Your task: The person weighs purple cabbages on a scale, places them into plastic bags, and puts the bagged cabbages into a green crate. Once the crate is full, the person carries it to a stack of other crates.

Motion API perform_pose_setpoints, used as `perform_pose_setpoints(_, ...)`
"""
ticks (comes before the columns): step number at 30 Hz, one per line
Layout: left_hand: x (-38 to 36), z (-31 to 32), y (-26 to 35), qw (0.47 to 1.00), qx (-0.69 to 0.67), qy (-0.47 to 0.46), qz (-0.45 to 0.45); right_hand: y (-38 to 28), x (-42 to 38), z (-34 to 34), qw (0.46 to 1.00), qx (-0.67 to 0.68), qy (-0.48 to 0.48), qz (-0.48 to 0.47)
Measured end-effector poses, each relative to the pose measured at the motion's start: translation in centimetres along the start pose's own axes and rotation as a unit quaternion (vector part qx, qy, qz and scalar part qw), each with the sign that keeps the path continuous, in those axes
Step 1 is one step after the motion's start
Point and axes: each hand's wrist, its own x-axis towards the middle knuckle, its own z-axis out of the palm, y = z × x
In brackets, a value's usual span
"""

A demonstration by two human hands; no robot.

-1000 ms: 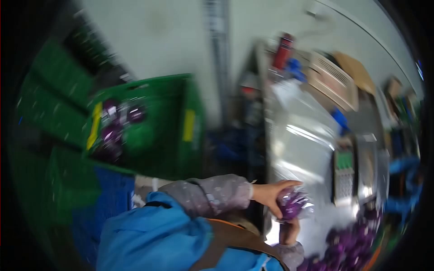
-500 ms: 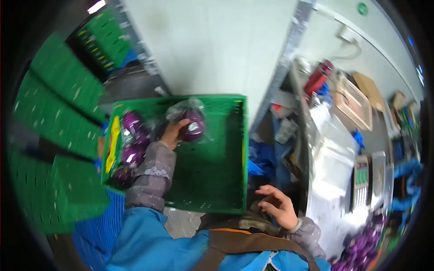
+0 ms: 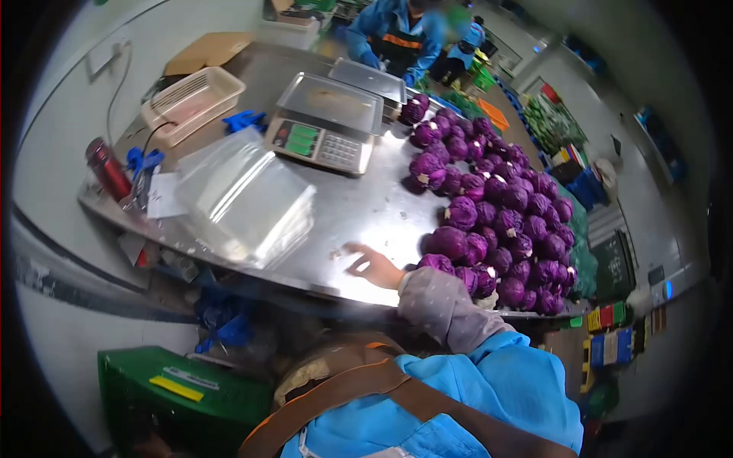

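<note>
A produce packing room: purple cabbages (image 3: 489, 206) heaped at 2 o'clock on a steel table (image 3: 359, 214), scale (image 3: 324, 126) at 12, stacked crates (image 3: 611, 336) around.

Jacket: bright blue, filling the lower part of the view.
Sleeve: grey with small pale specks, over the forearm, with a ribbed cuff at the wrist.
Apron strap: brown with an orange edge, running across the chest.
Right hand (image 3: 372, 266): bare, no glove.
Left hand: out of view.
</note>
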Motion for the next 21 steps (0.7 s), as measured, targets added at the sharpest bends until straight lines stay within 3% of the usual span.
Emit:
perform_pose_setpoints(2,0.3,-1.5,3.7,0.972,0.150,0.178,0.005,4.9,0.7,-6.4,0.986,-0.088,0.100,0.101)
perform_pose_setpoints(3,1.1,-2.4,6.3,0.973,0.146,0.181,0.011,7.0,0.8,-9.4,0.972,-0.103,0.157,0.142)
perform_pose_setpoints(5,2.8,-4.2,13.2,0.987,-0.152,0.044,-0.006,11.6,1.7,-14.6,0.950,-0.041,0.241,0.193)
perform_pose_setpoints(7,5.6,0.8,16.1,0.927,-0.357,-0.088,0.066,17.7,4.0,-19.0,0.919,-0.037,0.321,0.227)
perform_pose_setpoints(9,1.2,-1.0,29.0,0.855,-0.433,-0.272,0.086,18.9,6.4,-22.9,0.894,-0.050,0.376,0.238)
perform_pose_setpoints(11,-3.7,0.3,39.1,0.781,-0.480,-0.383,0.115,19.2,9.2,-26.1,0.865,-0.132,0.391,0.286)
perform_pose_setpoints(12,-5.9,2.2,42.8,0.785,-0.444,-0.405,0.151,18.7,10.8,-27.2,0.843,-0.129,0.402,0.333)
perform_pose_setpoints(13,-8.1,4.4,45.9,0.811,-0.367,-0.355,0.286,18.3,12.3,-28.2,0.819,-0.125,0.410,0.380)
perform_pose_setpoints(15,-11.7,7.1,51.3,0.783,-0.304,-0.397,0.370,20.1,15.4,-29.4,0.791,-0.192,0.392,0.430)
perform_pose_setpoints(16,-12.9,8.1,53.2,0.789,-0.211,-0.384,0.430,22.0,16.4,-29.5,0.806,-0.229,0.373,0.399)
perform_pose_setpoints(17,-13.8,9.4,54.1,0.786,-0.108,-0.374,0.481,22.7,16.8,-29.6,0.851,-0.239,0.293,0.364)
perform_pose_setpoints(18,-14.9,12.3,54.2,0.787,-0.045,-0.351,0.505,20.7,16.7,-28.4,0.841,-0.270,0.312,0.350)
perform_pose_setpoints(19,-15.2,14.2,53.7,0.783,0.020,-0.329,0.527,20.3,16.2,-27.2,0.830,-0.345,0.340,0.275)
perform_pose_setpoints(20,-15.5,11.8,54.6,0.789,0.025,-0.322,0.523,20.2,15.5,-26.6,0.841,-0.358,0.366,0.174)
perform_pose_setpoints(21,-15.5,9.5,55.6,0.794,0.028,-0.313,0.520,18.7,14.8,-26.1,0.866,-0.311,0.370,0.131)
